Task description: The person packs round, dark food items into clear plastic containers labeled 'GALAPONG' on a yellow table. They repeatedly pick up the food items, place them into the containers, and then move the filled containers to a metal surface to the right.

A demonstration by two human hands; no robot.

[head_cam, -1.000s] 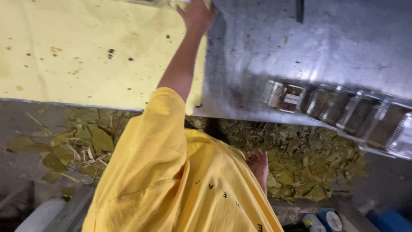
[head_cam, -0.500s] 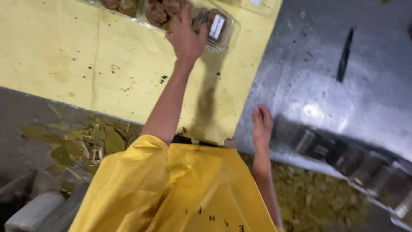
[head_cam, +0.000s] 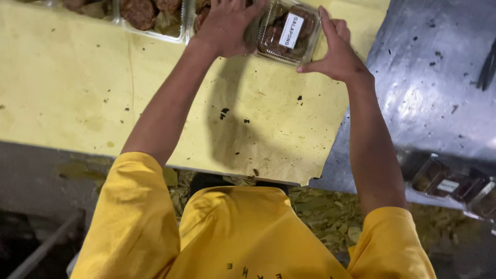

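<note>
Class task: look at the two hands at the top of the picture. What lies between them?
A clear lidded box of brown food lies between left hand and right hand, head view.

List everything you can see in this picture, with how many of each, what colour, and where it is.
clear plastic box: one, see-through with a white label, brown food inside, top centre, between both hands
open trays of brown food: at least two, clear, top left edge
paper sheet: one, yellow, speckled with dark crumbs, covering the table
metal counter: one, grey, right side
labelled boxes: several, clear, lower right
leaf scraps: many, green, on the floor
shirt: one, yellow, bottom
left hand: on the box
right hand: on the box
</note>
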